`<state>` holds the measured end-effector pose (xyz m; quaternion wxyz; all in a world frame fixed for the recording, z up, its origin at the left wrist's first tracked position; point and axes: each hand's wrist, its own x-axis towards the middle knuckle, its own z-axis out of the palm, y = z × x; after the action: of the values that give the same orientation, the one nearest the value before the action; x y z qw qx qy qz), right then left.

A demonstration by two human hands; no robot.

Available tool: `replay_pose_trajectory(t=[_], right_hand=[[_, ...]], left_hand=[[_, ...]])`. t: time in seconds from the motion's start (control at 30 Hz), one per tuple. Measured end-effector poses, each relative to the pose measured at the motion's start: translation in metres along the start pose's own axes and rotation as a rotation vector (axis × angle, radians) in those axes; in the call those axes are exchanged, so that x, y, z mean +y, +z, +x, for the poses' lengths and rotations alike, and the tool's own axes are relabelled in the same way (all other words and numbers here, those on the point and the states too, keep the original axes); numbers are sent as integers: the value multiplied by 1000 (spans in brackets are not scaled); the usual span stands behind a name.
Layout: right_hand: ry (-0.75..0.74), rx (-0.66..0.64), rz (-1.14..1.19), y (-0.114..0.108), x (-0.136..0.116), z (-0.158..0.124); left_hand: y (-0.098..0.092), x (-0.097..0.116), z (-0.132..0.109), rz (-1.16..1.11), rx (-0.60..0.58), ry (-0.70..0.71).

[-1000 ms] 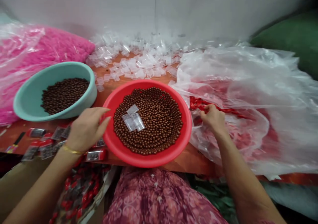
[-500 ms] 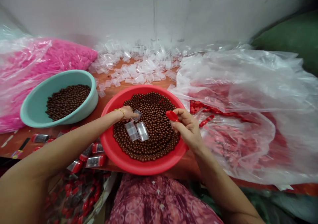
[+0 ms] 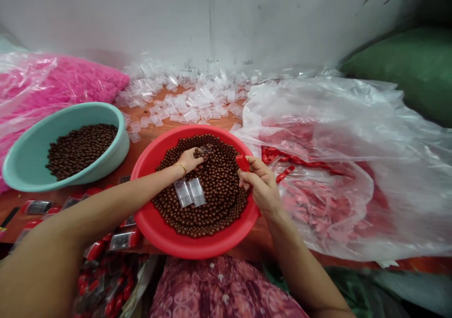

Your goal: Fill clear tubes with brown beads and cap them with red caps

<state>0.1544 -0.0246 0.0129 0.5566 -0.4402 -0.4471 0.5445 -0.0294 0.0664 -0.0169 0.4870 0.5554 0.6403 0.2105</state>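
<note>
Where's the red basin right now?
In the head view, the red basin sits just left of centre on the near edge of the table, between the teal basin and the clear bag at right.

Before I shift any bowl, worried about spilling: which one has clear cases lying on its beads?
The red bowl: two clear cases lie on its beads. The teal bowl at left shows none.

Lighting: moderate, cool, diffuse, source out of view; pale wall (image 3: 158, 21) evenly grey, upper right corner and space below the bench (image 3: 257, 242) in dark shadow. Glare: whitish streaks on clear plastic bag (image 3: 339, 104), pinpoint highlights on brown beads (image 3: 212, 217). Definition: wide-angle stretch toward edges; green sack (image 3: 406, 68) soft; detail indistinct at left hand (image 3: 189, 160).
</note>
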Motion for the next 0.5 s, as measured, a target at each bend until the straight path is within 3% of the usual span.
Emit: replay_pose_trajectory(t=[0.17, 0.3, 0.5], right_hand=[[-18, 24, 96, 0, 0, 3], [-41, 10, 127, 0, 1, 3], [-78, -4, -39, 2, 4, 4]], left_hand=[[-6, 9, -14, -317, -59, 317], [-5, 12, -35, -506, -181, 317], [6, 16, -69, -732, -374, 230]])
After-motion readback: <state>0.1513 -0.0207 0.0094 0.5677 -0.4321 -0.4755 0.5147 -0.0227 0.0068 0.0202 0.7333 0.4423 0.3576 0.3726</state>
